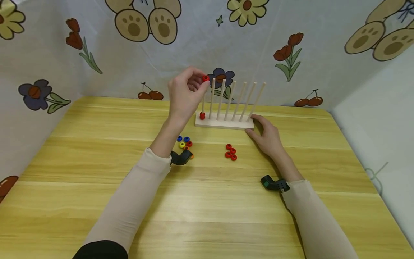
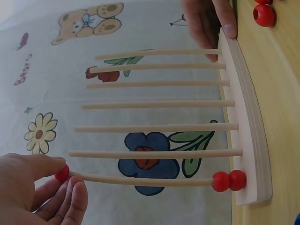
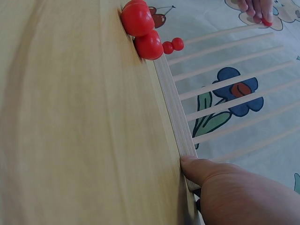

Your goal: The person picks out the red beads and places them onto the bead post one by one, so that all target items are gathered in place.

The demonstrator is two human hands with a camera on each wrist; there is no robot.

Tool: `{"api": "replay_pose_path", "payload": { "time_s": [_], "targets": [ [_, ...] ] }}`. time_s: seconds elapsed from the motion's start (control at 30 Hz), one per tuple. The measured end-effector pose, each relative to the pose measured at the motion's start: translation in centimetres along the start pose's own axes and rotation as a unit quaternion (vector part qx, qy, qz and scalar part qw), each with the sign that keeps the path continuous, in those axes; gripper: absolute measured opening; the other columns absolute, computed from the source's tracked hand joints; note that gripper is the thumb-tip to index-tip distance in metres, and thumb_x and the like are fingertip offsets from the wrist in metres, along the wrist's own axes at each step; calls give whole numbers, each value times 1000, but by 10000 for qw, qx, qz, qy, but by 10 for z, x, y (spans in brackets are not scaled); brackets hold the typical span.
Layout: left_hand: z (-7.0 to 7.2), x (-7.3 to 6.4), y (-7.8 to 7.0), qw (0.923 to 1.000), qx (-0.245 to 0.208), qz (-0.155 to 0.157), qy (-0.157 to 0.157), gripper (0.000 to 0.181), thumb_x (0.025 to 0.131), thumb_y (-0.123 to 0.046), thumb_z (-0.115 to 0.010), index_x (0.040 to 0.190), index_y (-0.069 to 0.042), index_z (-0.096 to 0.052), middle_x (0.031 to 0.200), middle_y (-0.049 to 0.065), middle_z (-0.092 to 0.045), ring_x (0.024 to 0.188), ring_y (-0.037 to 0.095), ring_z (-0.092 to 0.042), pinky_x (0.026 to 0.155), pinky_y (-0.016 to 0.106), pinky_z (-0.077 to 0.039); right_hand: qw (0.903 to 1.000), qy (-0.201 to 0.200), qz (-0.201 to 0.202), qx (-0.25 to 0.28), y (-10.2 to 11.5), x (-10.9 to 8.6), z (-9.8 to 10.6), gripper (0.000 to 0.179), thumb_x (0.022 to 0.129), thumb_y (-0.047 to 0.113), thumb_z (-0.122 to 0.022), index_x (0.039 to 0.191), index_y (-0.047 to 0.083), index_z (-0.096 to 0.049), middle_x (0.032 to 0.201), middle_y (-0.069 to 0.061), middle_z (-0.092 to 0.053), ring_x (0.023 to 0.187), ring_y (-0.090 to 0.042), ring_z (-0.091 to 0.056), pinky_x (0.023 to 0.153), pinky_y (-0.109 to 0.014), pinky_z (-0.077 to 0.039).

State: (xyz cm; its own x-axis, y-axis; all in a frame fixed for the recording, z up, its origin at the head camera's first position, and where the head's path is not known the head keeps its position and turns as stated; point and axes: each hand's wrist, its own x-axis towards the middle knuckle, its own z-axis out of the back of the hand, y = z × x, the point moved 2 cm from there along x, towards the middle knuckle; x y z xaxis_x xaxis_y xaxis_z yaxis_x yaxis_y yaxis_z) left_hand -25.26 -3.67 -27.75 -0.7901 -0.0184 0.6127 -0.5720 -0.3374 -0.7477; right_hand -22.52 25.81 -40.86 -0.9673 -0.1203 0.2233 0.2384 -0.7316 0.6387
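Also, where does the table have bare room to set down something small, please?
Between the left sleeve and the right sleeve, nearer than the loose red beads, the table is bare. Bare patches also lie outside each sleeve. It is crowded around the rack: mixed beads before its left end, the right hand at its right.
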Motion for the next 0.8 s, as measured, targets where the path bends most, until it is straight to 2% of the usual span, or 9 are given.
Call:
{"api": "replay_pose_path", "payload": {
  "time_s": [0.37,0.57,0.8],
  "targets": [
    [0,-1,6,9997,97,238,15,15,96,-10,-77,107,-1,-76,92,13,-73,80,17,-64,74,23,-54,10000,34,-38,-43,1,-1,0,59,103,23,-70,155,4,-49,158,-22,-50,150,-43,-42,124,-60,-30],
    [2,-1,8,9993,158,307,-142,25,97,-22,-78,115,-5,-76,89,10,-71,70,17,-59,67,20,-46,9999,47,-73,-65,0,0,0,59,103,25,-70,155,6,-49,158,-21,-50,150,-43,-42,124,-60,-31],
    [5,-6,7,9991,21,-97,-412,21,98,-20,-77,110,-3,-76,85,9,-68,71,14,-57,66,22,-46,10000,44,-71,-36,0,0,2,59,103,25,-71,155,7,-49,158,-21,-50,150,-43,-42,124,-60,-31]
  ]
}}
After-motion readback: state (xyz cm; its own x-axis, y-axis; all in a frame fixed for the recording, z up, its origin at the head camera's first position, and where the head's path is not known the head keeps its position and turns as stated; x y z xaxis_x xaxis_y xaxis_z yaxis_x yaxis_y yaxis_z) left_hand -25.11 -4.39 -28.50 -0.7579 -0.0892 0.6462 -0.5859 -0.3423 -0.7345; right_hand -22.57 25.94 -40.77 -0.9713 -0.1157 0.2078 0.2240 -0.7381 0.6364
